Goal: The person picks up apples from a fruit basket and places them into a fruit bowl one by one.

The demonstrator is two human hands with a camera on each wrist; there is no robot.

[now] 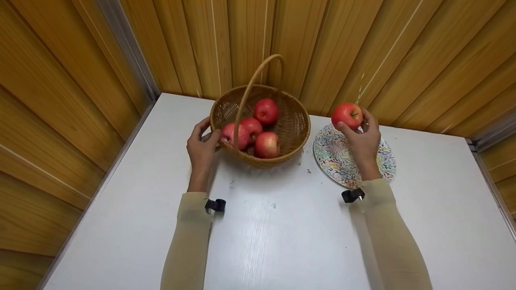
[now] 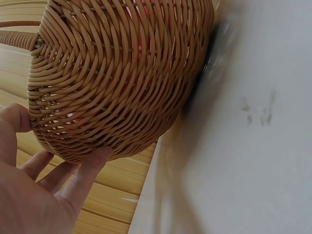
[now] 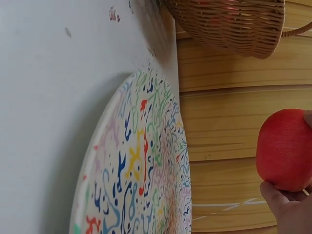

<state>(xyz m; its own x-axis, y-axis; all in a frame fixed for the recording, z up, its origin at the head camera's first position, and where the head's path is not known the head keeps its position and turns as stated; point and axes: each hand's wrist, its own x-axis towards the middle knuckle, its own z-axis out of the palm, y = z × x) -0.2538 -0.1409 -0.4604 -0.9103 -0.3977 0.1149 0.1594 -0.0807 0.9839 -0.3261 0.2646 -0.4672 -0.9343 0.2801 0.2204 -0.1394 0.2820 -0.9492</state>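
A brown wicker basket (image 1: 296, 129) with an arched handle (image 1: 252, 82) holds several red apples (image 1: 266, 111). My left hand (image 1: 201, 147) grips the basket's left rim, thumb over the edge and fingers against the woven outside, as the left wrist view shows. My right hand (image 1: 365, 141) holds a red apple (image 1: 344, 114) between thumb and fingers, raised above a round plate (image 1: 334, 165) with a multicoloured squiggle pattern. In the right wrist view the apple (image 3: 285, 148) is well apart from the plate's surface (image 3: 131, 161).
The white table (image 1: 258, 229) meets wood-panelled walls (image 1: 298, 48) at the back and on the left. A metal post (image 1: 129, 44) stands in the left corner. Small dark marks (image 1: 308, 171) dot the tabletop between basket and plate.
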